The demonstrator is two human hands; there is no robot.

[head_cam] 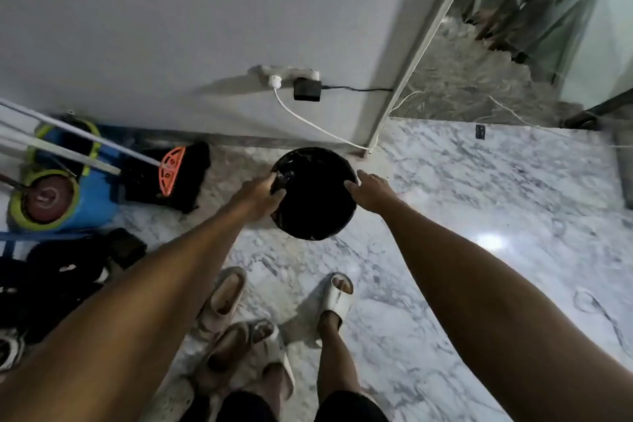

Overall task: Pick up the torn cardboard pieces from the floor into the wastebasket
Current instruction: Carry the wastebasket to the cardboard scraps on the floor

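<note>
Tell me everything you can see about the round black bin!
The wastebasket is round and black, lined with a shiny black plastic bag. It is seen from above, near the wall on the marble floor. The left hand grips its left rim; the right hand touches its right rim. Its inside looks dark.

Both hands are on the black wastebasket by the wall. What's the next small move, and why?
Probably lift the wastebasket off the marble floor and carry it away from the wall. The left hand already has a grip on its rim, the right hand rests on the opposite edge, and no torn cardboard shows in this view, so the bin likely must go to the pieces.
</note>
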